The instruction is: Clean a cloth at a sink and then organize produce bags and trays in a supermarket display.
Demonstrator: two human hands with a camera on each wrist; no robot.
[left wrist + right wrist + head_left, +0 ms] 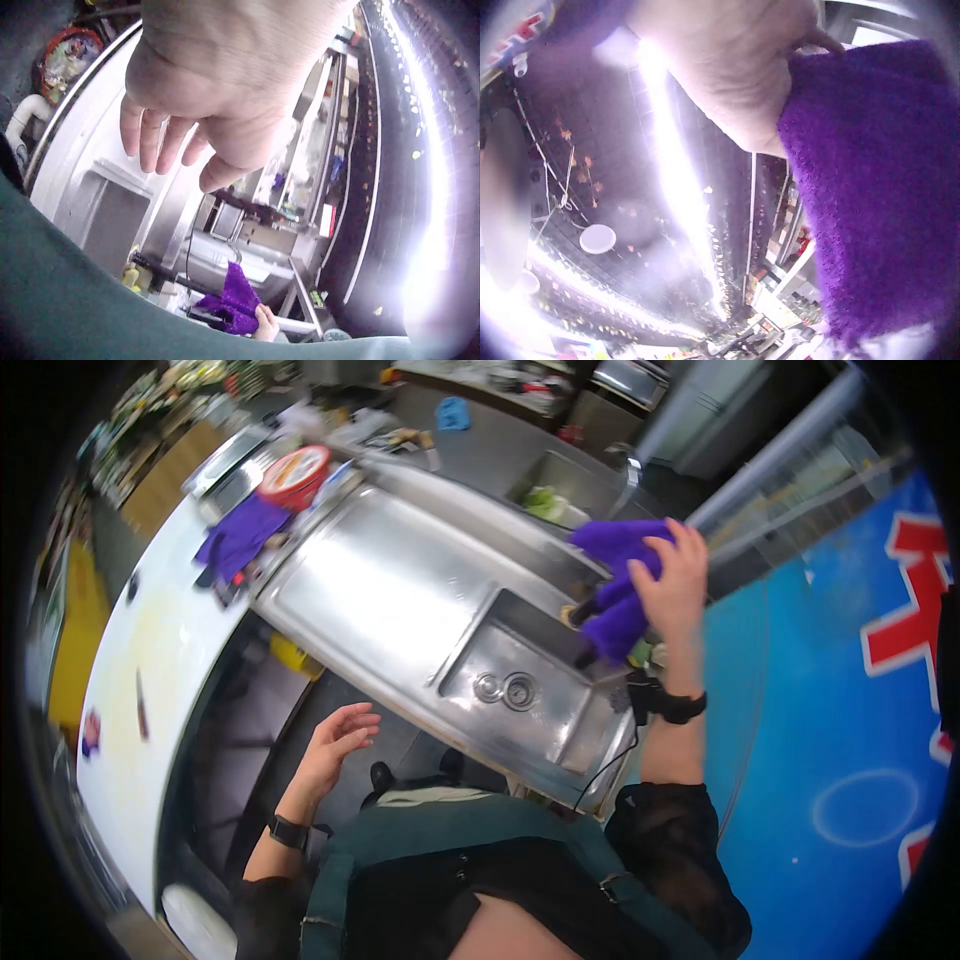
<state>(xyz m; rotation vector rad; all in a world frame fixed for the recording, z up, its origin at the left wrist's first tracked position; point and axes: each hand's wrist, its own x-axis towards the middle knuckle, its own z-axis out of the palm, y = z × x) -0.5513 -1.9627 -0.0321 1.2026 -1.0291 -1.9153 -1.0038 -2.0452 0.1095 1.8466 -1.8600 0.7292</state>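
My right hand holds a purple cloth above the right end of the steel sink counter, beyond the basin. The cloth hangs in folds from the fingers, and in the right wrist view its fuzzy pile fills the right side. My left hand is in the air in front of the counter's near edge, holding nothing. Its fingers are loosely bent in the left wrist view.
A flat steel drainboard adjoins the basin. Left of it, a white table bears a knife and another purple cloth, near a red-rimmed tub. Behind stand a faucet and leafy greens. A blue panel flanks the right.
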